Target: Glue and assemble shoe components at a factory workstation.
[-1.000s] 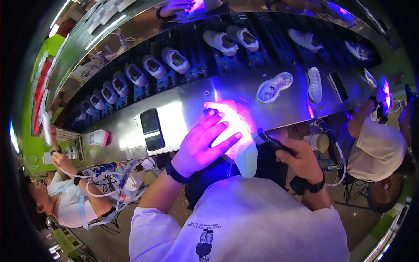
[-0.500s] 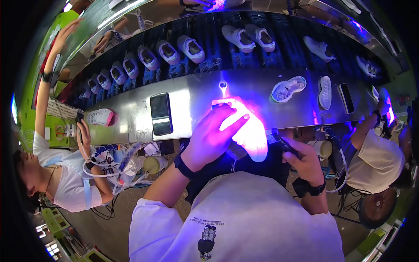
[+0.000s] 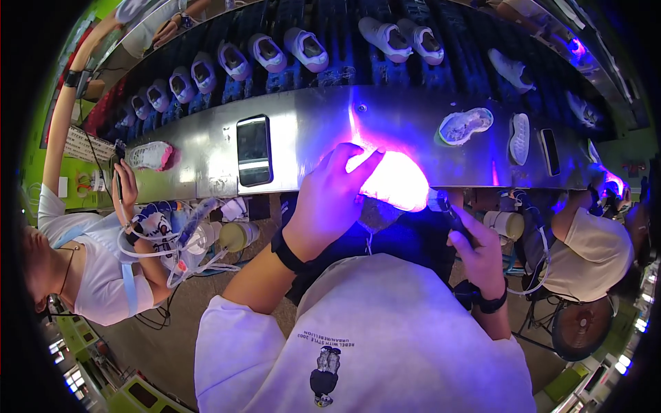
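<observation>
My left hand (image 3: 334, 186) is closed around one end of a shoe (image 3: 396, 180), held out over the near edge of the metal bench. Purple light washes the shoe out to bright white, so I cannot tell whether it is a whole shoe or only part of one. In my right hand (image 3: 478, 251) is a brush (image 3: 451, 219) with a dark handle. Its bristles meet or nearly meet the right end of the shoe.
Beyond the metal bench (image 3: 200, 151) runs a dark conveyor (image 3: 330, 77) carrying several light shoes (image 3: 306, 49). On the bench lie a phone (image 3: 254, 148), a sole (image 3: 465, 126), a narrower sole (image 3: 519, 138) and another phone (image 3: 550, 151). People work on both sides of me.
The shoe has turned from pointing down toward me to lying more sideways, with its free end raised. My right hand has moved slightly up and left, keeping the brush at that end.
</observation>
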A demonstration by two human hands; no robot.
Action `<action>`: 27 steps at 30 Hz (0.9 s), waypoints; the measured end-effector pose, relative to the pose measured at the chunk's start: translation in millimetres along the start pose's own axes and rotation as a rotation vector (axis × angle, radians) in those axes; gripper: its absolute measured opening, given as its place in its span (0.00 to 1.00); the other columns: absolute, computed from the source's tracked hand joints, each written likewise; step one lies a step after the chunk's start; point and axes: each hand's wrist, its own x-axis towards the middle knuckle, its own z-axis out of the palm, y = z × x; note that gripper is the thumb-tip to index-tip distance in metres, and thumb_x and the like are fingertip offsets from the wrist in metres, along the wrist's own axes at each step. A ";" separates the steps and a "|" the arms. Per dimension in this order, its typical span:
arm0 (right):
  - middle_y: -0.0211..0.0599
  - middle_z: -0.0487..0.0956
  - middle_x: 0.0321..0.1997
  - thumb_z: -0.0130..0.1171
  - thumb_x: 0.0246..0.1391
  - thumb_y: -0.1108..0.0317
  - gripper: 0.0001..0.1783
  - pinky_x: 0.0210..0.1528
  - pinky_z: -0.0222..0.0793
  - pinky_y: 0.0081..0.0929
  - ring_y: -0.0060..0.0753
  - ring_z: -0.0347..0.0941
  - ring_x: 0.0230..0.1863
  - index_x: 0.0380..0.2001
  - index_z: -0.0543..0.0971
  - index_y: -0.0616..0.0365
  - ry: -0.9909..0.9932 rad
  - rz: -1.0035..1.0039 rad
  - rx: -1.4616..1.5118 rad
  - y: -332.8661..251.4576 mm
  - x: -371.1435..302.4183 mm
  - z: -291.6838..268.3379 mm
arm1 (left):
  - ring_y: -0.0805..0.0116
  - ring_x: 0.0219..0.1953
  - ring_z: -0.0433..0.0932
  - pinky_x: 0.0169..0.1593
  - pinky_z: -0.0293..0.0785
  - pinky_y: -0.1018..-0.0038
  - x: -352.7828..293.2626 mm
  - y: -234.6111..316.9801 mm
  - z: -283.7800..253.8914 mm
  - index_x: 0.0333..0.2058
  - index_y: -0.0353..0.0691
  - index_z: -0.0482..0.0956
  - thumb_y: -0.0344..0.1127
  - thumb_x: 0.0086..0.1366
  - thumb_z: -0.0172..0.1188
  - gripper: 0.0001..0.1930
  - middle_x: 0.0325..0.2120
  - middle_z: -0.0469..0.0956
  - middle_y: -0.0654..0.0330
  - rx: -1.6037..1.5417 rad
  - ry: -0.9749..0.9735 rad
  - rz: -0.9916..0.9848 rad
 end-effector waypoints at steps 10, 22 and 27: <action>0.42 0.79 0.32 0.64 0.55 0.74 0.27 0.38 0.70 0.32 0.41 0.75 0.32 0.60 0.79 0.52 -0.034 -0.315 -0.478 -29.7 21.3 -28.9 | 0.55 0.41 0.82 0.44 0.81 0.65 14.3 -8.1 -10.2 0.59 0.51 0.79 0.27 0.47 0.72 0.36 0.45 0.77 0.55 -0.092 -0.142 -0.023; 0.33 0.81 0.34 0.62 0.59 0.76 0.27 0.40 0.72 0.24 0.23 0.74 0.32 0.63 0.76 0.58 0.020 -0.090 -0.076 15.1 43.5 -32.0 | 0.57 0.46 0.82 0.55 0.77 0.66 35.4 -18.2 15.6 0.57 0.45 0.82 0.34 0.38 0.80 0.40 0.44 0.83 0.54 -0.490 -0.358 -0.100; 0.29 0.80 0.34 0.62 0.61 0.75 0.25 0.40 0.71 0.22 0.20 0.73 0.33 0.63 0.76 0.60 0.021 -0.032 0.023 11.6 60.5 -37.7 | 0.59 0.53 0.79 0.59 0.74 0.67 37.0 -5.1 18.9 0.58 0.32 0.77 0.34 0.39 0.81 0.44 0.51 0.80 0.51 -0.612 -0.443 -0.349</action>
